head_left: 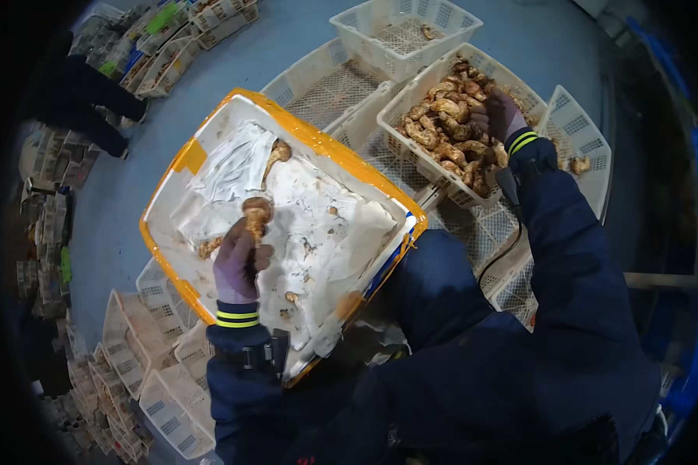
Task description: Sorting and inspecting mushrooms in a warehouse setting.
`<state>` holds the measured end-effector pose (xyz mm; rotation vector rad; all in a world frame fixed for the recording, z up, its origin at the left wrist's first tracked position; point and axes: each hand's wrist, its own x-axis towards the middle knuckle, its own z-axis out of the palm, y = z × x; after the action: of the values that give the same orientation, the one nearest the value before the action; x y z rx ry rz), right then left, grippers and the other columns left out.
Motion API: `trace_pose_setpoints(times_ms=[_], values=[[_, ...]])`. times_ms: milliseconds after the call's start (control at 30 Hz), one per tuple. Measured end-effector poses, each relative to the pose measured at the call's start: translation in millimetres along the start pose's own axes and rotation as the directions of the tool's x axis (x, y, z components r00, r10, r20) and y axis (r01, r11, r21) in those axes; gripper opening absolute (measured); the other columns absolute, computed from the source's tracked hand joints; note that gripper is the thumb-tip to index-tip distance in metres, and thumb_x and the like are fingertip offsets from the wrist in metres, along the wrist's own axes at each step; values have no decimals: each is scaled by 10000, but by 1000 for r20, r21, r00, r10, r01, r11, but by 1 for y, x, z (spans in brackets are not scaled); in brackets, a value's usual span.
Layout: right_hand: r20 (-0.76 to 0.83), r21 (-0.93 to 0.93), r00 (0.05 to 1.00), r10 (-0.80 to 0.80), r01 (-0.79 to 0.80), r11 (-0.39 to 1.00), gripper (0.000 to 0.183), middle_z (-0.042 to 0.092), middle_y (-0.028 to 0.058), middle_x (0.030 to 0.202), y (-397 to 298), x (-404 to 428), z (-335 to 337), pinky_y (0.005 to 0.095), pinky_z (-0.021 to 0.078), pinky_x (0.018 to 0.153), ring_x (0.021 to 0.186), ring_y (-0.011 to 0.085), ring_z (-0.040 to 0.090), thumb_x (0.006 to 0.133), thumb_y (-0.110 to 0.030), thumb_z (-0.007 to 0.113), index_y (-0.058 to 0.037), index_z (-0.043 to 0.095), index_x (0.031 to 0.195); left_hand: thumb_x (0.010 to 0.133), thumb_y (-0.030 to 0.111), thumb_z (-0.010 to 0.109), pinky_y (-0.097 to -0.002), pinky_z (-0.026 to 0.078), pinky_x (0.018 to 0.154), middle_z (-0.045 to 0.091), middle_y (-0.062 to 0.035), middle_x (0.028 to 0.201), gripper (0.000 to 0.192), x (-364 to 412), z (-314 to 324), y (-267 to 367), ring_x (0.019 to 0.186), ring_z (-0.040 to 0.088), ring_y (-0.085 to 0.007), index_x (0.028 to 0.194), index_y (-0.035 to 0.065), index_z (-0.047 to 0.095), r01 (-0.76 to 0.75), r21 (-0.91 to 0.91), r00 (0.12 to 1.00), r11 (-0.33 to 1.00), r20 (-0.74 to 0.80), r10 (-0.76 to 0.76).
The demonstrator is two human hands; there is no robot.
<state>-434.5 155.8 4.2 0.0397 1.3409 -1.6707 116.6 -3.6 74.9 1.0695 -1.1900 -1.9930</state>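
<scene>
My gloved left hand [241,256] grips a brown mushroom [257,212] by its stem, cap up, over a white foam box [320,142] edged with orange tape. White paper [320,244] with dirt specks and small bits lines the box. One mushroom [278,156] lies beside a crumpled white cloth or sheet [238,160], and another [209,247] is left of my left hand. My gloved right hand [500,113] rests at the mushroom heap [453,128] in a white plastic crate [404,139]; its fingertips are partly hidden among the mushrooms, so its grasp is unclear.
Behind the box are a mesh-bottomed crate [302,75] and another crate [407,58] holding a small piece. A crate [593,139] with a few mushrooms is at the right. More crates [180,401] stand lower left. A person in dark trousers [102,99] is at upper left, near stacked crates [171,67].
</scene>
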Motion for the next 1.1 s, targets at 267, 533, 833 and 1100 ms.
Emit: trace_pose_setpoints(times_ms=[267, 533, 833, 1100], values=[[880, -441, 475, -15, 827, 348, 288, 592, 112, 1114, 90, -184, 174, 281, 488, 776, 907, 189, 608, 834, -34, 500, -22, 570, 1113, 804, 104, 686, -231, 487, 620, 614, -97, 823, 299, -30, 124, -8, 675, 595, -136, 1001, -65, 538, -235, 113, 945, 965, -206, 254], [855, -346, 425, -296, 894, 283, 293, 602, 89, 927, 133, -229, 214, 258, 485, 713, 804, 182, 606, 807, -32, 543, -70, 643, 1080, 802, 69, 671, -266, 486, 754, 634, -77, 934, 248, -50, 120, -21, 830, 599, -146, 1036, 23, 606, -624, 604, 726, 496, 214, 653], [301, -363, 954, 8, 107, 926, 215, 593, 55, 952, 82, -135, 141, 280, 527, 691, 766, 174, 623, 914, -174, 519, -7, 619, 1005, 824, 356, 605, -380, 480, 846, 643, -190, 1024, 393, 13, -34, -23, 954, 619, -323, 1093, 71, 634, -40, 961, 971, 274, -28, 239], [265, -104, 957, -121, 153, 983, 620, 585, 201, 1113, 36, -79, 62, 334, 525, 759, 904, 269, 625, 898, -376, 553, -63, 319, 1379, 817, 307, 603, -436, 391, 993, 508, -96, 1284, 490, 106, -116, -16, 1246, 442, -285, 1282, 214, 478, 424, 775, 886, -468, -462, 39]])
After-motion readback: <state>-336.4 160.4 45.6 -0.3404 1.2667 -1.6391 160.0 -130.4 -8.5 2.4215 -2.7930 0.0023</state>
